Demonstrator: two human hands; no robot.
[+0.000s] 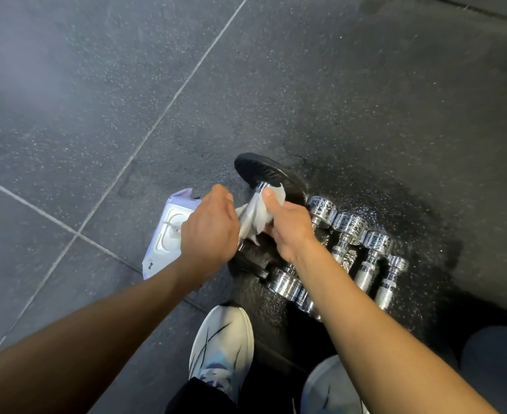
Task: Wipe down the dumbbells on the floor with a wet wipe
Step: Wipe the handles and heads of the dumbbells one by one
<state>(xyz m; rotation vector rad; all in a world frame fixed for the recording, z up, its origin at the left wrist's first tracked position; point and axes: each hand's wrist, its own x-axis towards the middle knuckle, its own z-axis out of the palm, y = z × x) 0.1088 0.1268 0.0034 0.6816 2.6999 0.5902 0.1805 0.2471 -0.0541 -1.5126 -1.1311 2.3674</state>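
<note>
Head view, left hand and right hand clench wipe round dumbbell bar, pack just left, chrome dumbbells crowd right, open floor beyond.

Arms extended; left grip knuckles-up, right grip clenched.

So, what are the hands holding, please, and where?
The right hand grips the wet wipe round the black-plate dumbbell's bar; the left hand seemingly holds its other end.
</note>
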